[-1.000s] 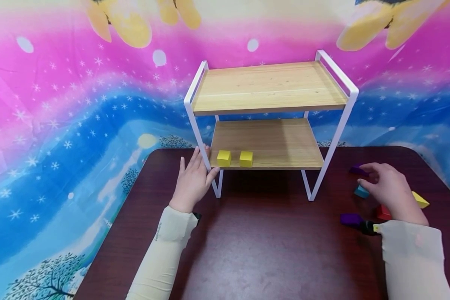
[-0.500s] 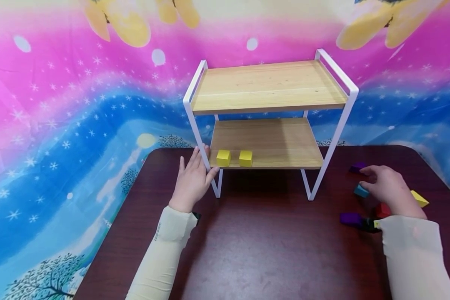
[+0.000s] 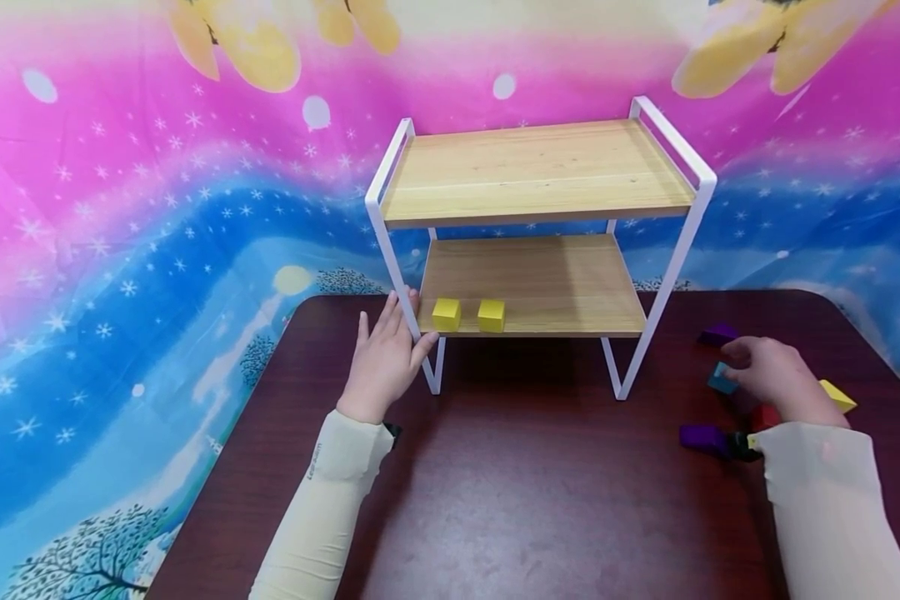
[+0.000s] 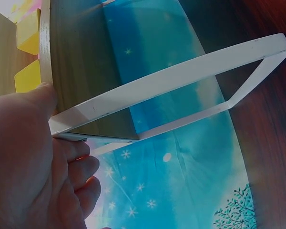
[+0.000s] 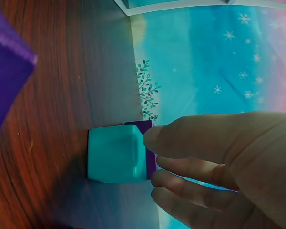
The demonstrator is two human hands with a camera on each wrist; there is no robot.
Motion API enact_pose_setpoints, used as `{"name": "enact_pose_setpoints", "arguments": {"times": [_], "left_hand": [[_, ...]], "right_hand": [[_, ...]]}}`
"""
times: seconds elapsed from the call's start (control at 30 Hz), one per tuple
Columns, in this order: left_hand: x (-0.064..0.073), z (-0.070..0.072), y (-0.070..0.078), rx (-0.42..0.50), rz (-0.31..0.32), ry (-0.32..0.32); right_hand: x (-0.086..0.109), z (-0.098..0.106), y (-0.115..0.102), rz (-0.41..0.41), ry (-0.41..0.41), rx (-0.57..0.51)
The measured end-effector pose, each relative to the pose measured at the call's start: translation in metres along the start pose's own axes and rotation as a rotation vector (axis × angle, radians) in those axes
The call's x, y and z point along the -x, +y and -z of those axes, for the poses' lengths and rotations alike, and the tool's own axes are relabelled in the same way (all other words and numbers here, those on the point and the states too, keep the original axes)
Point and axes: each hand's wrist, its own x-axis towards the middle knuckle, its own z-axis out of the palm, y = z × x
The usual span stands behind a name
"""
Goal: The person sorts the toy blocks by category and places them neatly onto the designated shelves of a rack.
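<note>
My left hand (image 3: 382,358) holds the white frame (image 3: 399,267) of a two-tier shelf at its left side, the thumb near the lower board's front edge. Two yellow blocks (image 3: 446,315) sit apart on that lower board. At the table's right, my right hand (image 3: 776,379) reaches over a teal block (image 5: 117,153). In the right wrist view the thumb meets the teal block's upper edge, while the other fingertips (image 5: 164,179) show beside it, not wrapped round it. A purple block (image 3: 718,335) lies just behind the teal one.
Near the right wrist lie another purple block (image 3: 701,439) and a partly hidden red block (image 3: 765,417). A yellow wedge (image 3: 838,396) is farther right. The shelf's upper board (image 3: 540,171) overhangs the lower board (image 3: 532,267). A printed cloth (image 3: 195,208) hangs behind the table.
My right hand has dipped slightly, its thumb moving onto the teal block, which has turned a little. My left hand stays on the shelf frame.
</note>
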Motion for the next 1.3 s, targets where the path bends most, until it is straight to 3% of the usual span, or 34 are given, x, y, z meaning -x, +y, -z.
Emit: {"name": "enact_pose_setpoints", "arguments": {"times": [1.3], "left_hand": [[0.001, 0.001, 0.001, -0.01, -0.006, 0.016]], "right_hand": [[-0.005, -0.01, 0.008, 0.011, 0.002, -0.028]]}}
